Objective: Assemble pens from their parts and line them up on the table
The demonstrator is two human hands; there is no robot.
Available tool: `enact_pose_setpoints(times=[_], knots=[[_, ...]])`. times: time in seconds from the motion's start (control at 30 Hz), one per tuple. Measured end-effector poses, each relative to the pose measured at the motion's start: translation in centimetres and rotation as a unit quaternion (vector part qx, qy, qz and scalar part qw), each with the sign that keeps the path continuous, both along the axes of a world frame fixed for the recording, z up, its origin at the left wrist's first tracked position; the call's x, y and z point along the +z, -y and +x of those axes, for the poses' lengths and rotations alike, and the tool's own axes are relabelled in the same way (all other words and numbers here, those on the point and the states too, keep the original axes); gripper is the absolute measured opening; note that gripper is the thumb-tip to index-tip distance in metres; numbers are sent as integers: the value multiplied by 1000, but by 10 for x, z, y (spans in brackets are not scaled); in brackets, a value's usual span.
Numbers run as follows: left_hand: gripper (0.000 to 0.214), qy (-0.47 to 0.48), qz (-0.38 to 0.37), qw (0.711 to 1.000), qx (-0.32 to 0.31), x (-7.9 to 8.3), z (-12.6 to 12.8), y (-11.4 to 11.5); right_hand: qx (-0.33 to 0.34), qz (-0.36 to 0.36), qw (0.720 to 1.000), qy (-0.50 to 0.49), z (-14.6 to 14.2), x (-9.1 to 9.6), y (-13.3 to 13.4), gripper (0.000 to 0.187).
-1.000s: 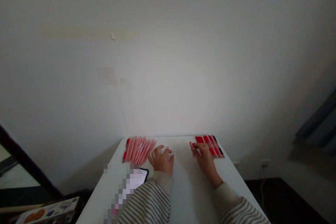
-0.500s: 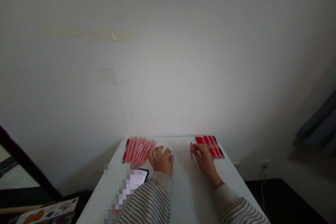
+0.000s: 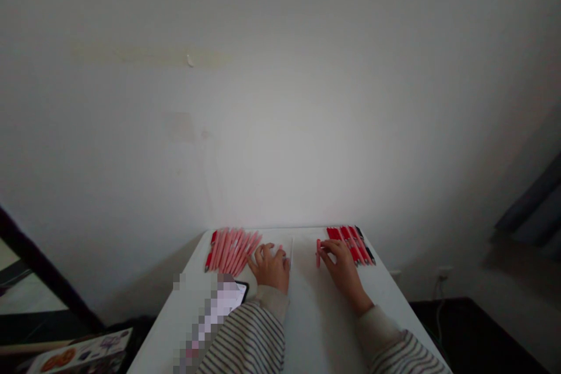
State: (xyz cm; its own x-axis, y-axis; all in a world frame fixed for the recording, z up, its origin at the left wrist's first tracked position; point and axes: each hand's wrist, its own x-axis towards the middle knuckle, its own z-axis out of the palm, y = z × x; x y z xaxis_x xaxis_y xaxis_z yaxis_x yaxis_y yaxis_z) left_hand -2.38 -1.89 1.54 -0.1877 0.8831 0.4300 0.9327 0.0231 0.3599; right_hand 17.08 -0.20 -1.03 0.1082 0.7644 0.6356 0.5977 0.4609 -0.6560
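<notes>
On the white table (image 3: 307, 315) my left hand (image 3: 270, 267) rests palm down with fingers spread on a white sheet (image 3: 287, 247), just right of a fan of pink pens (image 3: 230, 250). My right hand (image 3: 342, 267) pinches a single pink pen (image 3: 318, 252), holding it almost upright along the table, left of a row of red pens (image 3: 348, 242). A black pen (image 3: 364, 247) lies at the right end of that row. Both sleeves are striped.
A phone (image 3: 239, 291) lies by my left forearm, beside a blurred patch. A plain wall rises behind the table's far edge. A printed box (image 3: 74, 353) sits on the floor at lower left; a wall socket and cable (image 3: 440, 277) are at right.
The pink pen in my right hand has swung from a slant to nearly straight and shifted slightly left. My left hand has stayed put.
</notes>
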Motion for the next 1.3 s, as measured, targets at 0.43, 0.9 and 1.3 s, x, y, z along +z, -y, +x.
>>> enact_pose_setpoints(times=[0.43, 0.9, 1.3], knots=[[14, 1, 0, 1000, -1, 0, 0, 0, -5, 12, 1000, 1, -2, 9, 5, 38], [15, 3, -3, 1000, -1, -3, -1, -3, 7, -2, 1000, -11, 2, 4, -1, 44], [14, 0, 1, 1000, 3, -4, -1, -3, -5, 7, 1000, -6, 0, 11, 5, 41]])
